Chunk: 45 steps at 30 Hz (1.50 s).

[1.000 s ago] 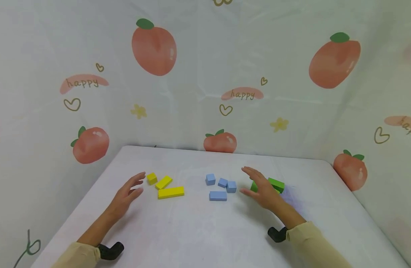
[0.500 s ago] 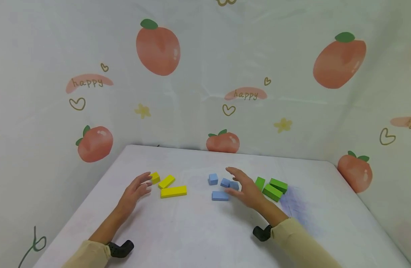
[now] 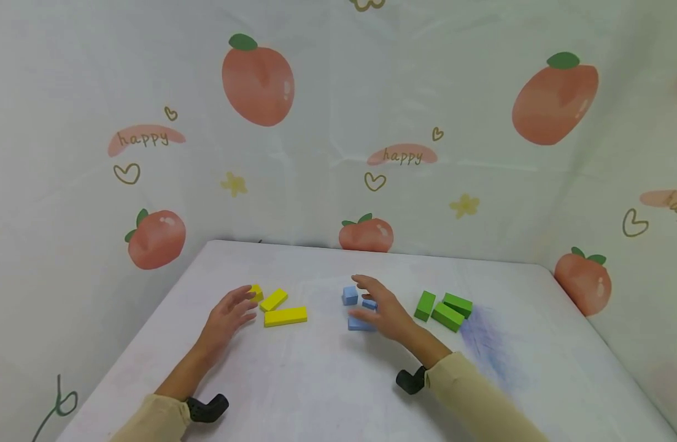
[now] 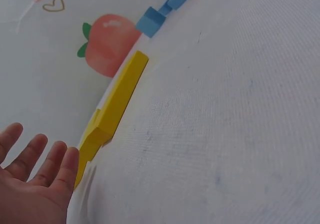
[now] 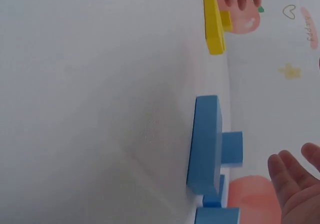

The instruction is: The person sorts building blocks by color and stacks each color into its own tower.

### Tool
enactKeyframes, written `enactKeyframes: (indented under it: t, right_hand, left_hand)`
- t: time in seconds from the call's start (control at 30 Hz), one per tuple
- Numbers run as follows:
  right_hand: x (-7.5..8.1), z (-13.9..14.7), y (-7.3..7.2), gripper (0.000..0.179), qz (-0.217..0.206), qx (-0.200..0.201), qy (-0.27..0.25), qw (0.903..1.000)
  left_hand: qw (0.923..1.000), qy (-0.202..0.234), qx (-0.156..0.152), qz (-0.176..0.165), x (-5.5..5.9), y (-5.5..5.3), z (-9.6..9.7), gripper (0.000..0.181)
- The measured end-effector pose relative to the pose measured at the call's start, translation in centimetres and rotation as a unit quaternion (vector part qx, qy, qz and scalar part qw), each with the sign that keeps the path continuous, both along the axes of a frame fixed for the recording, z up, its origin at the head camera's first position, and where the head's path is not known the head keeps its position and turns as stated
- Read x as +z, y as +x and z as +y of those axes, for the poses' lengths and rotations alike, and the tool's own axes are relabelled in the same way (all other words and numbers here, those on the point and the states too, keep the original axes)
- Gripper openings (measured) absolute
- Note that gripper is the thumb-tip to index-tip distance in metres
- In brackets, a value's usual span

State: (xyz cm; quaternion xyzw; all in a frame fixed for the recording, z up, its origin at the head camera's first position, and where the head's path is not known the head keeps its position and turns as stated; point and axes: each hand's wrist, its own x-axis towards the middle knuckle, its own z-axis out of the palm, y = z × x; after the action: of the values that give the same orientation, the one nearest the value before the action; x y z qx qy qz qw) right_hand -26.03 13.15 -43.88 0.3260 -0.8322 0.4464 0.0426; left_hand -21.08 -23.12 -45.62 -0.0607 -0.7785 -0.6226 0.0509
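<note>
My left hand (image 3: 226, 321) hovers with loosely extended fingers beside the yellow blocks. Its fingertips partly cover a yellow cube (image 3: 258, 292); a short yellow block (image 3: 274, 300) and a longer yellow block (image 3: 285, 317) lie just right of it. Over the blue blocks hangs my right hand (image 3: 383, 310), fingers spread and holding nothing. Around it I see a blue cube (image 3: 350, 296), a small blue block (image 3: 369, 304) and a blue rectangular block (image 3: 360, 324), partly covered. Another blue cube (image 5: 217, 216) shows at the bottom of the right wrist view; the right hand hides it in the head view.
Three green blocks, one of them a front block (image 3: 448, 317), lie to the right of my right hand. A purple-blue stain (image 3: 490, 344) marks the white table (image 3: 305, 387). A fruit-printed white curtain (image 3: 327, 123) stands behind and at the sides.
My right hand has moved left, from in front of the green blocks to over the blue ones, so the green blocks now show fully. The left hand has shifted slightly right. The blocks stay put.
</note>
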Motion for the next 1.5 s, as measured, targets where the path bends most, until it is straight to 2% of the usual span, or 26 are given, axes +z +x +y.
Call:
enactKeyframes:
  t: [0.17, 0.33, 0.47, 0.73, 1.0, 1.27, 1.5]
  right_hand:
    - [0.2, -1.4, -0.2, 0.070, -0.026, -0.004, 0.000, 0.9996]
    - [0.1, -2.8, -0.4, 0.070, -0.039, -0.002, -0.005, 0.9992]
    - [0.0, -3.8, -0.5, 0.070, -0.055, 0.002, -0.007, 0.9984]
    - [0.0, -5.8, -0.4, 0.070, -0.083, 0.006, -0.003, 0.9965]
    - [-0.6, -7.8, -0.5, 0.069, -0.113, -0.005, 0.000, 0.9935]
    - [-1.4, -9.4, -0.7, 0.067, -0.118, 0.004, -0.020, 0.9928]
    - [-2.1, -10.4, -0.5, 0.066, -0.132, 0.002, -0.001, 0.9912]
  left_hand:
    - [0.9986, 0.012, 0.023, -0.046, -0.1, -0.2, 0.3, 0.055]
    - [0.9928, 0.030, 0.053, -0.103, 0.3, -0.2, 0.7, 0.060]
    - [0.9892, 0.049, 0.059, -0.126, 0.4, -0.2, 1.0, 0.059]
    - [0.9855, 0.075, 0.063, -0.138, 0.3, -0.2, 1.6, 0.053]
    - [0.9839, 0.092, 0.062, -0.140, 0.4, -0.2, 2.0, 0.050]
    - [0.9830, 0.092, 0.068, -0.143, 0.3, -0.4, 2.4, 0.047]
    - [0.9848, 0.072, 0.069, -0.143, 0.2, -0.4, 2.6, 0.047]
